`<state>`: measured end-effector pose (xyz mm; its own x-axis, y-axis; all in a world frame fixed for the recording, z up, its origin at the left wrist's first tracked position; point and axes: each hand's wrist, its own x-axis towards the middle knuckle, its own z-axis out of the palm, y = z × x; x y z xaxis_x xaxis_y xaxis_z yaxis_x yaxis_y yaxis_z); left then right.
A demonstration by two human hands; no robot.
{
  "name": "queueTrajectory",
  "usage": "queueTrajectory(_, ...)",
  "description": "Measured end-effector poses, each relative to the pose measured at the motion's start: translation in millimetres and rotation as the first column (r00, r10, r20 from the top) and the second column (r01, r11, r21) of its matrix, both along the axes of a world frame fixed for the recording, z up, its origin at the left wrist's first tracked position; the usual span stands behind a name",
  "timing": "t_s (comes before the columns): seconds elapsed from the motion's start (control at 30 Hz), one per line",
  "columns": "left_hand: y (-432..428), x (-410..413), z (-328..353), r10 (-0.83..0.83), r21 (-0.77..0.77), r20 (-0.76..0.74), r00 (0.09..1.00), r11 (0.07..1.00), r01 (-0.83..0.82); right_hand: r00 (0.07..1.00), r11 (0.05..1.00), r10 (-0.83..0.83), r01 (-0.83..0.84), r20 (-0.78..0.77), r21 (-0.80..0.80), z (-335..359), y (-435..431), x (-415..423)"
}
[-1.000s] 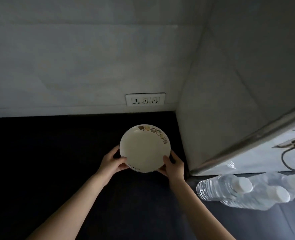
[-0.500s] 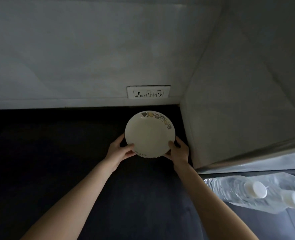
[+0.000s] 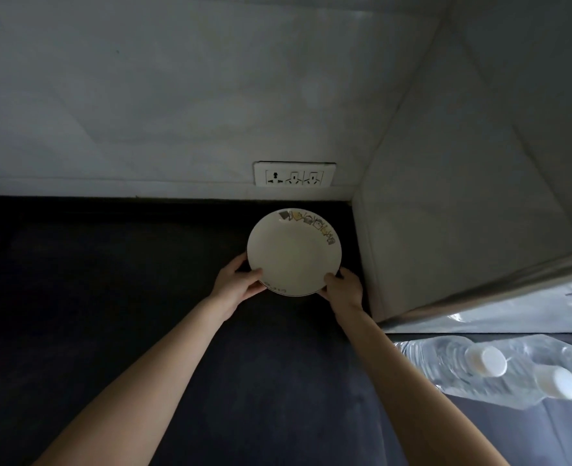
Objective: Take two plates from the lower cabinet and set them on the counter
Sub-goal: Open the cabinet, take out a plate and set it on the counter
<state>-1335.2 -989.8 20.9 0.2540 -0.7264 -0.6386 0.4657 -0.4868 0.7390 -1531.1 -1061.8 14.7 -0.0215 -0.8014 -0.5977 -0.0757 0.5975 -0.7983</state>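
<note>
A round white plate [image 3: 293, 253] with a band of small gold and grey squares on its far rim is over the dark counter [image 3: 109, 280], close to the back right corner. My left hand [image 3: 235, 284] grips its near left rim, thumb on top. My right hand [image 3: 343, 287] grips the near right rim. I cannot tell whether the plate touches the counter or whether a second plate lies under it.
A white socket panel [image 3: 294, 174] sits on the back wall just above the counter. A pale side wall [image 3: 445, 213] rises right of the plate. Clear water bottles with white caps [image 3: 499, 371] lie at the lower right.
Both hands have carried the plate farther away from me toward the back wall and the corner. The grip on the rim is the same.
</note>
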Motion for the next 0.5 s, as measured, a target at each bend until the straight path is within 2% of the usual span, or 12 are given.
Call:
queueTrajectory(0.07,6.1,-2.6,3.5,0.024,0.021,-0.001,1.0,0.999,-0.024,1.0,1.0,0.014,-0.014,0.005,0.011,4.7,3.8,-2.2)
queueTrajectory(0.17,25.0,-6.3,18.8,0.015,0.088,0.171,0.985,0.996,-0.031,0.998,0.999,0.053,-0.052,-0.034,0.01,20.5,18.6,-7.7)
queueTrajectory(0.27,65.7,-15.1,45.4,-0.027,0.048,0.366,0.93,0.999,0.01,0.973,0.981,0.084,-0.118,-0.214,-0.155,40.6,48.4,-20.7)
queueTrajectory(0.3,83.8,-20.5,56.0,-0.036,0.021,0.407,0.913,0.999,0.03,0.969,0.969,0.087,-0.136,-0.233,-0.206,47.8,60.0,-27.2)
queueTrajectory(0.37,124.4,-35.3,76.6,-0.036,-0.031,0.452,0.891,0.998,0.056,0.975,0.953,0.157,-0.191,-0.155,-0.236,62.0,85.9,-40.6)
queueTrajectory(0.5,212.5,-77.3,93.7,-0.017,-0.037,0.514,0.858,0.998,0.043,0.938,0.922,0.347,-0.345,-0.018,-0.179,65.5,137.8,-76.2)
